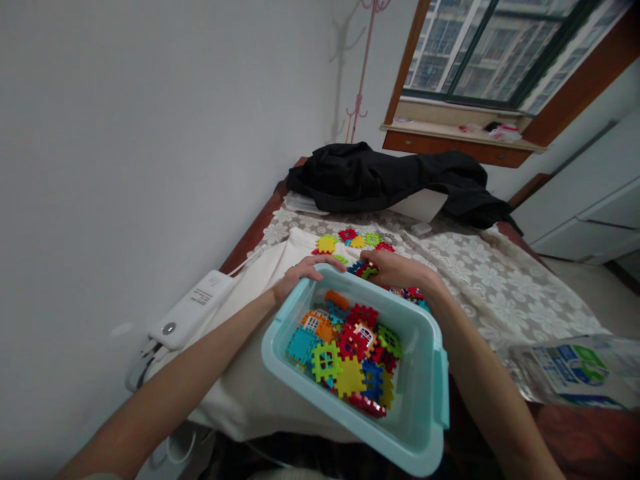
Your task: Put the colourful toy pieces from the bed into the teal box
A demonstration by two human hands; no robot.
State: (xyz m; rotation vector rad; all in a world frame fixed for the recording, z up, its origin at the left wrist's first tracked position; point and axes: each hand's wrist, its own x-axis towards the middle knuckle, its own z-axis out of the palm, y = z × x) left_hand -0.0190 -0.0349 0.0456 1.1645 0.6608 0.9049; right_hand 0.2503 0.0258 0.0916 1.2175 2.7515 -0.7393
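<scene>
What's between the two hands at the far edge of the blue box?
In the head view, only the box's far rim lies between the left hand and the right hand.

You are in a room at home: a lace cloth (480, 280) covers the bench, with a black coat (390, 177), a window (495, 50) and toy blocks (345, 363).

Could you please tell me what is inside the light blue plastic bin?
The bin holds a pile of interlocking plastic tiles in red, orange, blue, green and yellow, some with window shapes. Whatever lies beneath the top tiles is covered.
</scene>
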